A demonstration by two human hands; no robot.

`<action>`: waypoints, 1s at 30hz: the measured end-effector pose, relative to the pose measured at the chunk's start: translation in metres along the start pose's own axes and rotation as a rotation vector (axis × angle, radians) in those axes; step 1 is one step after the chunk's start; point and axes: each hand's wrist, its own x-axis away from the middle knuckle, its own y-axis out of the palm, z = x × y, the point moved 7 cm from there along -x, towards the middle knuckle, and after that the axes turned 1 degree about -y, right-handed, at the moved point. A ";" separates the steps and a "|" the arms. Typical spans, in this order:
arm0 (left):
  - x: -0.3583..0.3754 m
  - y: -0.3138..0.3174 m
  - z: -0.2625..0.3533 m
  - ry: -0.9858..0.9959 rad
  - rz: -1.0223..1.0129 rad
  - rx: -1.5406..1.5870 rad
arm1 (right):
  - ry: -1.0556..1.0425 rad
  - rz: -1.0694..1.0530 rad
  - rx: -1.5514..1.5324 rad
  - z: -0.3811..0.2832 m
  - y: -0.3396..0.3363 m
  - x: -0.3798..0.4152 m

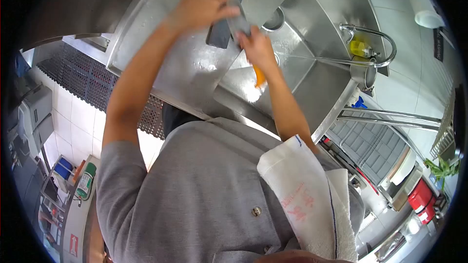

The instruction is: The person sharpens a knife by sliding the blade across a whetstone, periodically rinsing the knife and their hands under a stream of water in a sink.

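Observation:
A knife with a wide steel blade (237,19) and an orange handle (259,76) lies slantwise across a dark grey sharpening stone (219,35). My right hand (259,51) is wrapped round the knife where handle and blade meet. Over on the left, my left hand (202,10) is spread, its fingertips at the flat of the blade. Both hands are slightly blurred. The stone rests on the wet steel drainboard (161,34), and the blade and left hand cover its middle.
Right of the stone is a steel sink basin (302,29) with a round metal bowl (274,19) at its edge. A curved faucet (385,39) reaches in from the right, near a yellow bottle (360,48). A white towel (302,190) hangs over my shoulder.

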 end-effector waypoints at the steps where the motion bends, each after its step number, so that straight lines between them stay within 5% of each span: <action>1: -0.024 -0.001 -0.028 -0.048 0.058 0.011 | -0.080 0.073 -0.017 -0.015 -0.003 -0.030; 6: -0.050 -0.075 -0.060 -0.232 0.123 -0.023 | -0.248 0.245 0.015 -0.068 -0.029 -0.072; 7: -0.033 -0.084 -0.068 -0.345 0.299 0.310 | -0.258 0.270 -0.001 -0.070 -0.035 -0.066; 10: 0.012 -0.055 -0.076 -0.749 0.572 1.001 | -0.102 0.031 -0.677 -0.053 -0.029 -0.030; 12: 0.021 -0.048 -0.036 -0.850 0.449 1.330 | -0.109 -0.015 -0.924 -0.042 -0.021 -0.009; 14: 0.008 -0.039 -0.001 -0.748 0.345 1.584 | -0.218 -0.664 -1.722 -0.055 0.004 0.018; 15: 0.000 -0.035 0.025 -0.664 0.223 1.836 | -0.229 -0.652 -1.722 -0.051 0.007 0.026; 18: -0.019 -0.059 0.072 -0.486 0.168 1.855 | -0.423 -1.123 -1.991 -0.064 0.011 0.067; 30: -0.010 -0.112 0.132 -0.513 0.402 1.314 | -0.601 -1.284 -2.042 -0.074 -0.006 0.138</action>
